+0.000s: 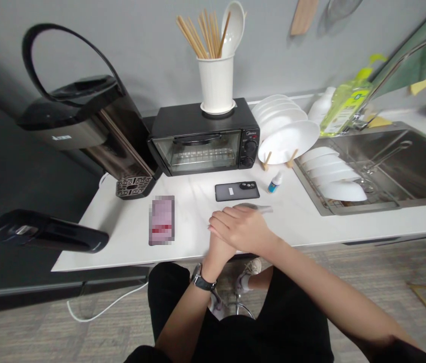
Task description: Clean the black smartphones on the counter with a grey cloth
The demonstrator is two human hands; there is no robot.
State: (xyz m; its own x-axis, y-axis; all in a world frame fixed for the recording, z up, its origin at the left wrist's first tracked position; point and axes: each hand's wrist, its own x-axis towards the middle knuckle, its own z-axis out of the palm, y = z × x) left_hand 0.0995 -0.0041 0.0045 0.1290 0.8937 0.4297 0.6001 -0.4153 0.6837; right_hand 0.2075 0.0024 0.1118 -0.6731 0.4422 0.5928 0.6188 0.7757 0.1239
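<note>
Over the front edge of the white counter [193, 222], my right hand [246, 229] lies across the back of my left hand [221, 248], its fingers closed round it. A black watch [202, 280] is on my left wrist. The fingers of my left hand are hidden under my right. A blurred grey shape [263, 207] sticks out beyond my right hand; what it is cannot be made out. Just behind the hands lies a dark phone [237, 191], with a small blue and white bottle [275, 182] to its right. Left of the hands is a pixelated pink phone-like item [162, 220].
A black toaster oven [203, 151] carries a white holder [216, 83] with chopsticks. Left stand a tall dispenser [103, 131] and a dark cylindrical item [50, 232]. Right are racked plates [288, 141], a green soap bottle [343, 108] and a sink [413, 166] with bowls [333, 174].
</note>
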